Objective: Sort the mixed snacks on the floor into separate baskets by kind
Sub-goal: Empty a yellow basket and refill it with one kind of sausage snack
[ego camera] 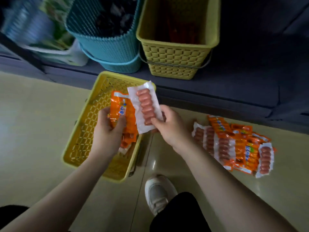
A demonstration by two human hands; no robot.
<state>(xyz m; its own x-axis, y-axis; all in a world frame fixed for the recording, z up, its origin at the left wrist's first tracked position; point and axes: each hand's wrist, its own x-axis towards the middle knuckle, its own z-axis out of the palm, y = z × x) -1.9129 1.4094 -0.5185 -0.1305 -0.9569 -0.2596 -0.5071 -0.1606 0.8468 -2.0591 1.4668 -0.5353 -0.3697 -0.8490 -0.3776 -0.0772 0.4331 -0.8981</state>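
Floor (pixel 33 114) of pale, shiny tiles fills the lower part of the view, and a dark blue-grey platform (pixel 234 84) runs along its far edge. On this platform three baskets stand in a row: an olive-yellow basket (pixel 177 61) with dark reddish packs inside, a teal basket (pixel 108 47) with dark packs inside, and at the left a white basket (pixel 70 54) that is blurred, with something green in it.

On the floor, just in front of the platform, a flat yellow basket (pixel 83 131) lies under both hands. Some orange packs already lie in it.

At the right side of the floor there is a pile of sausage packs (pixel 234 144), overlapping each other, some with the orange printed side up and some with the clear side that shows the row of small sausages.

The left hand (pixel 107 131) is above the yellow basket and its fingers and thumb curl round an orange sausage pack (pixel 120 113), printed side up. The right hand (pixel 168 126) pinches the lower end of a second sausage pack (pixel 145 106) between thumb and fingers; this one shows its clear side and stands almost upright, just beside the orange one and partly over it.

Below the hands, a white shoe (pixel 158 193) and dark trouser legs (pixel 180 215) of the person are visible.
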